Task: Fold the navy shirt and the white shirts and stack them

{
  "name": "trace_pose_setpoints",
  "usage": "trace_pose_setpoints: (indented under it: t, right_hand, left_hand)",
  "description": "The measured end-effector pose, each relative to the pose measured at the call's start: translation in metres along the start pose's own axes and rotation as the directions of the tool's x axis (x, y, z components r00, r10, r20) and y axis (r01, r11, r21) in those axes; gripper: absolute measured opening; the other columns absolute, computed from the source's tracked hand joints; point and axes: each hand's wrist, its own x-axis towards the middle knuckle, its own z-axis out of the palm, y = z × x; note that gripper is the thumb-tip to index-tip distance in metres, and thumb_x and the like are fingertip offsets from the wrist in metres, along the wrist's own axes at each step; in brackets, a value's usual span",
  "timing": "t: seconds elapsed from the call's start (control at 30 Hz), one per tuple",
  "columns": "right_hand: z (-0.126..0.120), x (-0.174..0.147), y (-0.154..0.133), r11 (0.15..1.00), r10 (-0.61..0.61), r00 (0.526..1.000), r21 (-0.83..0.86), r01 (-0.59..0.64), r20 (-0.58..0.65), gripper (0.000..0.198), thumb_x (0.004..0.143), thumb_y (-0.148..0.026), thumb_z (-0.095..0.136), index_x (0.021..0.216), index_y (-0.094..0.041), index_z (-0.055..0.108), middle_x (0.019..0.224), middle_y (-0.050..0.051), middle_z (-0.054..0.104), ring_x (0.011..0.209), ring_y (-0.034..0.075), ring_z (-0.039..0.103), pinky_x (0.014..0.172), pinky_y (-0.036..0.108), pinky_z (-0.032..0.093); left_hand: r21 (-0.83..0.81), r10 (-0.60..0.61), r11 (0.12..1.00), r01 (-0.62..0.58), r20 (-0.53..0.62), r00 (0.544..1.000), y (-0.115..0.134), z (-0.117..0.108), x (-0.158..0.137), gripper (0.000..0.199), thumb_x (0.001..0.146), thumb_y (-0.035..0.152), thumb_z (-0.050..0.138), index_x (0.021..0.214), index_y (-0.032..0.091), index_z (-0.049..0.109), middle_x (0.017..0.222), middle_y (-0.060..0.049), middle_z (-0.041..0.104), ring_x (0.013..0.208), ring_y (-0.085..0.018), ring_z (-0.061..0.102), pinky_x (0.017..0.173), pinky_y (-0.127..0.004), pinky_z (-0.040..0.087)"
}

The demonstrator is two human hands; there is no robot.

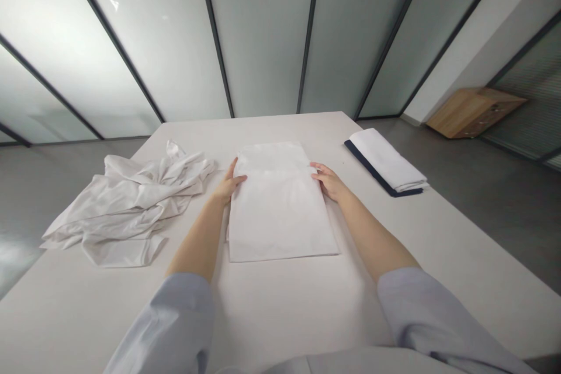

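Table [289,315]: both near corners out of frame. Left edge: a stretch covered by heap [144,193]; its inner folds hidden, number of pieces cannot be told. Centre: left hand [228,185], lower fingers obscured; reach under folded cloth [280,210] unresolved. Right hand [329,183]: likewise. Cloth's under-layers hidden, bar a sliver at its left side. Right edge: a stretch covered by white stack [388,158], which also hides most of navy cloth [372,170]. Left sleeve [175,315] and right sleeve [425,307]: cut off at bottom of view. Cabinet [464,108], beyond right edge: front fittings too small to identify.
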Motion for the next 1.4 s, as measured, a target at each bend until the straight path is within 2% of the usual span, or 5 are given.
trace_pose_setpoints:
  t: [0.27,0.63,0.97,1.27,1.4]
  right_hand:
    - [-0.006,-0.013,-0.008,0.999,0.026,0.991,0.038,-0.031,0.134,0.063,0.073,-0.018,0.054,0.135,-0.020,0.051,0.128,0.007,0.063,0.107,0.021,0.063,0.093,0.037,0.050]
    - [-0.008,-0.009,-0.005,0.988,0.071,0.986,0.126,-0.091,0.151,0.057,0.071,-0.015,0.059,0.128,-0.017,0.057,0.108,0.007,0.071,0.095,0.020,0.066,0.093,0.037,0.050]
    - [-0.021,0.001,-0.009,0.993,-0.013,0.994,-0.112,0.024,0.105,0.055,0.069,-0.012,0.065,0.124,-0.016,0.063,0.105,0.005,0.071,0.089,0.016,0.064,0.088,0.031,0.050]
    - [-0.044,0.056,-0.073,0.754,-0.257,0.966,-0.620,0.218,0.027,0.017,0.072,-0.019,0.068,0.089,-0.016,0.070,0.073,0.001,0.067,0.068,0.016,0.059,0.068,0.026,0.047]
    - [-0.054,0.083,-0.123,0.509,-0.615,0.785,-0.795,0.329,-0.069,0.017,0.077,-0.023,0.062,0.092,-0.017,0.066,0.099,0.010,0.065,0.093,0.024,0.059,0.085,0.038,0.047]
  left_hand:
    - [0.001,-0.156,0.988,0.157,0.138,0.978,0.006,-0.009,-0.010,0.066,0.064,0.031,0.077,0.125,0.021,0.056,0.081,-0.001,0.070,0.064,-0.015,0.066,0.062,-0.029,0.055]
    - [-0.059,-0.227,0.969,0.241,0.183,0.957,0.014,-0.012,-0.010,0.065,0.060,0.023,0.080,0.122,0.018,0.060,0.081,-0.003,0.071,0.065,-0.016,0.067,0.066,-0.030,0.055]
    - [0.331,-0.120,0.942,0.055,0.179,0.976,0.024,-0.019,-0.001,0.066,0.051,0.031,0.085,0.113,0.015,0.068,0.100,-0.009,0.072,0.092,-0.022,0.066,0.081,-0.030,0.050]
    - [0.924,0.097,0.266,-0.275,0.259,0.961,0.114,-0.011,0.046,0.035,0.075,0.038,0.062,0.102,0.018,0.072,0.103,-0.006,0.071,0.104,-0.026,0.061,0.091,-0.033,0.046]
    - [0.970,0.455,0.034,-0.241,0.200,0.868,0.164,0.002,0.059,0.035,0.081,0.035,0.057,0.109,0.018,0.068,0.126,-0.011,0.060,0.127,-0.030,0.044,0.104,-0.045,0.035]
